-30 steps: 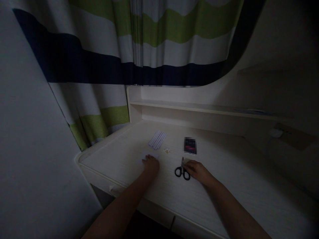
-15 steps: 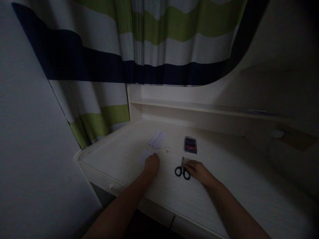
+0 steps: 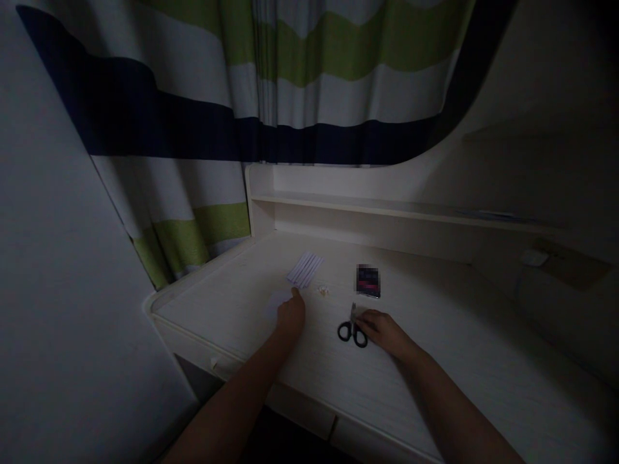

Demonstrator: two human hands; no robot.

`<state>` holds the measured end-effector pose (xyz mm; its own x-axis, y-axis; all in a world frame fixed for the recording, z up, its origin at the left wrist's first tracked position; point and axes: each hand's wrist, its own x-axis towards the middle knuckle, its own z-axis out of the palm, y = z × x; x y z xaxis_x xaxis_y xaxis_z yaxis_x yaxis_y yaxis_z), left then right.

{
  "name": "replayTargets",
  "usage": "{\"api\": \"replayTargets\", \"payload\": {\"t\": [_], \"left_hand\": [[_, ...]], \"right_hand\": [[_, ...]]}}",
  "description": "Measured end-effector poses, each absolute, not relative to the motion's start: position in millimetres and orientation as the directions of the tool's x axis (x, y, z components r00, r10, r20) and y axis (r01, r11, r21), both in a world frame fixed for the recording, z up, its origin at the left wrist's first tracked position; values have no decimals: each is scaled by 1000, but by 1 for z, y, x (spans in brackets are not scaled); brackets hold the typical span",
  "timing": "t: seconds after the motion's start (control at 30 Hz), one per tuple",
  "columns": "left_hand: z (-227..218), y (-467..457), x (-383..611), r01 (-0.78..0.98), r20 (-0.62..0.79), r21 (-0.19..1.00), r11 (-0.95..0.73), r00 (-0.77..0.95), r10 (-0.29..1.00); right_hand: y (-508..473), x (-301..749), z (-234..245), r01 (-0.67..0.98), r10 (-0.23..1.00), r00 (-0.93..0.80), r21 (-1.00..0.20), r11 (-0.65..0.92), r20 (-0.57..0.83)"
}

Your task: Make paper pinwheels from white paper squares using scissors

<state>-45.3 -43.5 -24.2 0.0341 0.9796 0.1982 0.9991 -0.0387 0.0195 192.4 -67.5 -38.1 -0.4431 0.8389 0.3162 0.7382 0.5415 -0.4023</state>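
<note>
My left hand [image 3: 291,314] rests low over the white desk, its index finger stretched toward the near edge of a row of pale, dark-lined paper strips [image 3: 305,270]. Partly under that hand lies a white sheet of paper [image 3: 275,303]. A small cluster of tiny light-coloured pieces [image 3: 323,290] sits right of the strips. My right hand [image 3: 382,328] has its fingers closed at the right side of black-handled scissors [image 3: 353,327], near the pivot; the scissors lie with blades pointing away from me. Beyond them is a dark, blurred-out packet [image 3: 368,281].
The white desk [image 3: 411,283] has a raised lip on its left and a long shelf [image 3: 358,203] at the back, with flat papers [image 3: 493,214] at its right end. A striped curtain [image 3: 309,96] hangs behind. Drawers [image 3: 300,406] are under the front edge.
My left index finger has stretched forward toward the strips, and the hand has shifted slightly. My right hand stays at the scissors. The view has moved a little.
</note>
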Motion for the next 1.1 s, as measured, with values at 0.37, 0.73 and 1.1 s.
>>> {"api": "replayTargets", "payload": {"t": [0.37,0.73,1.1], "left_hand": [[-28,-45,-47,997,197,73,-22,7,980],[-25,-49,-46,1000,158,18,-19,16,987],[-23,-54,-47,999,210,13,-43,39,977]], "right_hand": [[-68,192,-37,738,843,-437,-412,535,313],[-66,193,-40,736,843,-441,-412,537,309],[-67,192,-39,746,845,-441,-400,532,302]]}}
